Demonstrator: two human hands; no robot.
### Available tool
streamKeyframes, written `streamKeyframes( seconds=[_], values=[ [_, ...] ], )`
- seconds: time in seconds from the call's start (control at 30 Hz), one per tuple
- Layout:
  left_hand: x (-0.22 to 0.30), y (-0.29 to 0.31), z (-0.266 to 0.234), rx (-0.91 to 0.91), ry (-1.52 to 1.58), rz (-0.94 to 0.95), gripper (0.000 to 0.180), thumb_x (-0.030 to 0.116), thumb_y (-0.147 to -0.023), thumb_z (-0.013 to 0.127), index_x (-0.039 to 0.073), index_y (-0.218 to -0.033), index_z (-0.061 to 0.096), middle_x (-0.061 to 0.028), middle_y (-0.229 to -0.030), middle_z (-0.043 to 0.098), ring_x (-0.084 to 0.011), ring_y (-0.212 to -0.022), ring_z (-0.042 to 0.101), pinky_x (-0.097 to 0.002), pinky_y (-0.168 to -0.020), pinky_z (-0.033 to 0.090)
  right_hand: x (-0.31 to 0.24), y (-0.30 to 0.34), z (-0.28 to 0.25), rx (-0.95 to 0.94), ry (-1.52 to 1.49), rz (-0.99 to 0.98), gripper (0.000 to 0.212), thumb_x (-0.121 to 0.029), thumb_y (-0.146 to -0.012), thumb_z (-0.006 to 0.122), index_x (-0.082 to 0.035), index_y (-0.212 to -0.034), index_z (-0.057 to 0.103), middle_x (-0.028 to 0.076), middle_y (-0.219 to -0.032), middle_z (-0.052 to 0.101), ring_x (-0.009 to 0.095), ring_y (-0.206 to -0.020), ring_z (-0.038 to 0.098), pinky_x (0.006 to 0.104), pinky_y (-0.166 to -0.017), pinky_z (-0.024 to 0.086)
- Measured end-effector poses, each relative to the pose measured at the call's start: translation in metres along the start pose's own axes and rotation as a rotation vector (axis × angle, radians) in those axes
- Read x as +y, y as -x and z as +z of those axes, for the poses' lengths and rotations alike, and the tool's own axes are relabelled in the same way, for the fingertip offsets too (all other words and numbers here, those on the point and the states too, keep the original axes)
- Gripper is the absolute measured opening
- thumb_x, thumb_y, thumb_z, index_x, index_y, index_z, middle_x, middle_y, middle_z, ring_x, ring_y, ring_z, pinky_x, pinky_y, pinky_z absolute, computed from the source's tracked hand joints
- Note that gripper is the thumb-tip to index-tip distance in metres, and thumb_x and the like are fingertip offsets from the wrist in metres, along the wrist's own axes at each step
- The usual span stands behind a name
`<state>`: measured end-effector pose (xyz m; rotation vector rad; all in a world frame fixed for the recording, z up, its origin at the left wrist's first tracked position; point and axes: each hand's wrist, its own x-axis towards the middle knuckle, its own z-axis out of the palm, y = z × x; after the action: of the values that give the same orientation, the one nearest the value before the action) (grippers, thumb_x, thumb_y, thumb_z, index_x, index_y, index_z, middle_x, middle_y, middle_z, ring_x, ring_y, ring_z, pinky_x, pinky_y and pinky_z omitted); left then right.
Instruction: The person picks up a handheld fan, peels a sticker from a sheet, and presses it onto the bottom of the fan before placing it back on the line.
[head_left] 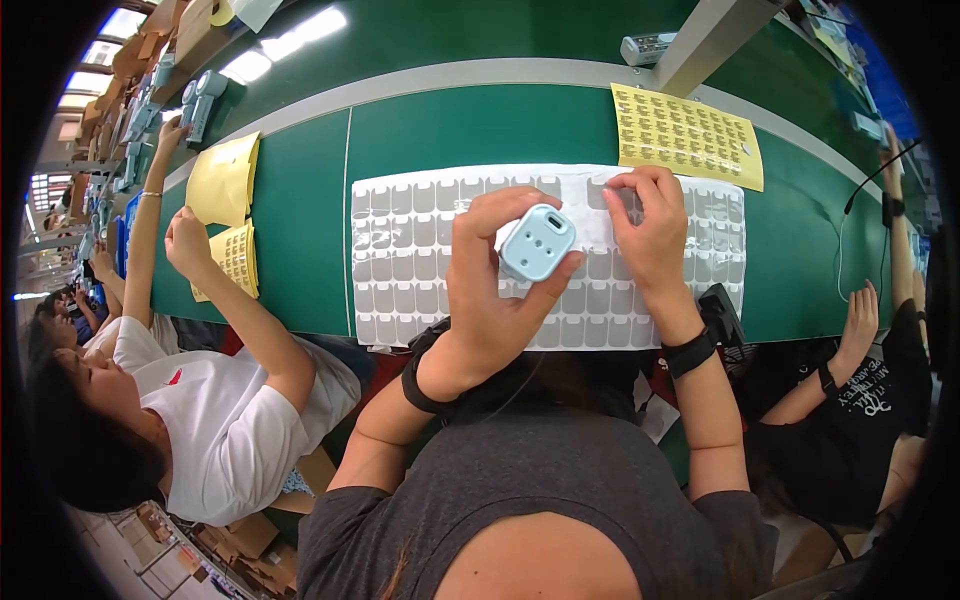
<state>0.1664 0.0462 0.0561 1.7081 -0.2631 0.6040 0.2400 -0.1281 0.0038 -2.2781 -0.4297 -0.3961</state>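
My left hand (495, 290) is wrapped round a light blue plastic device (539, 246). Its rounded end faces up and shows an oval port and several small holes; the rest of its body is hidden below. Under both hands lies a white backing sheet (574, 215) with rows of grey rounded stickers. Over its right half, my right hand (651, 225) has thumb and forefinger in a pinch at the edge of a grey sticker (597, 192) near a bare white patch. Whether that sticker is lifted off the sheet, I cannot tell.
A yellow label sheet (685, 135) overlaps the backing sheet's far right corner. More yellow sheets (224, 180) lie left, by a co-worker in white (225, 430). A metal post (715, 40) rises at the far right. Another person's hand (858, 318) rests near a thin cable (841, 240) on the right.
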Motion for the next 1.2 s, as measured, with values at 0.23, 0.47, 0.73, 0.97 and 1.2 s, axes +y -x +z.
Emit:
streamKeyframes(
  seconds=[0.23, 0.47, 0.73, 0.97, 1.2],
  values=[
    [0.005, 0.002, 0.003, -0.097, 0.015, -0.016, 0.051, 0.002, -0.079, 0.072, 0.004, -0.119, 0.039, -0.0159, -0.112, 0.055, -0.0196, -0.098, 0.056, -0.0312, -0.084, 0.047, 0.0, -0.002, -0.003, -0.016, 0.046, -0.087, 0.012, -0.004, -0.074, 0.071, -0.003, -0.082, 0.062, 0.008, -0.09, 0.056, 0.023, -0.083, 0.057, 0.0327, -0.071, 0.047],
    [0.0, 0.005, 0.006, -0.071, 0.028, 0.028, 0.056, 0.0, -0.075, 0.075, 0.004, -0.12, 0.042, -0.0156, -0.111, 0.056, -0.0217, -0.098, 0.058, -0.0292, -0.073, 0.051, -0.008, -0.001, -0.008, -0.024, -0.03, -0.168, 0.012, -0.005, -0.075, 0.071, -0.002, -0.082, 0.061, 0.007, -0.089, 0.056, 0.021, -0.076, 0.055, 0.0303, -0.068, 0.047],
    [0.003, 0.009, 0.007, -0.083, 0.035, 0.011, 0.056, 0.0, -0.075, 0.074, 0.004, -0.12, 0.041, -0.0159, -0.112, 0.055, -0.0203, -0.098, 0.057, -0.0296, -0.078, 0.05, 0.002, 0.002, -0.007, -0.007, 0.037, -0.012, 0.013, -0.008, -0.077, 0.072, -0.002, -0.088, 0.066, 0.005, -0.089, 0.056, 0.017, -0.073, 0.054, 0.0277, -0.065, 0.046],
    [0.004, 0.008, 0.006, -0.109, 0.011, 0.015, 0.055, 0.001, -0.077, 0.074, 0.004, -0.119, 0.04, -0.0161, -0.112, 0.055, -0.0193, -0.097, 0.056, -0.0304, -0.082, 0.049, -0.001, 0.002, -0.006, 0.014, 0.054, 0.019, 0.014, -0.007, -0.076, 0.072, -0.004, -0.089, 0.068, 0.006, -0.089, 0.056, 0.019, -0.076, 0.056, 0.0299, -0.068, 0.047],
    [0.004, 0.009, 0.008, -0.112, 0.002, 0.037, 0.054, 0.003, -0.077, 0.074, 0.004, -0.119, 0.04, -0.0158, -0.111, 0.055, -0.0193, -0.095, 0.056, -0.0307, -0.081, 0.048, -0.007, 0.002, -0.007, 0.016, -0.035, -0.033, 0.013, -0.004, -0.074, 0.072, -0.003, -0.085, 0.066, 0.007, -0.09, 0.056, 0.021, -0.081, 0.057, 0.032, -0.07, 0.048]
  ],
)
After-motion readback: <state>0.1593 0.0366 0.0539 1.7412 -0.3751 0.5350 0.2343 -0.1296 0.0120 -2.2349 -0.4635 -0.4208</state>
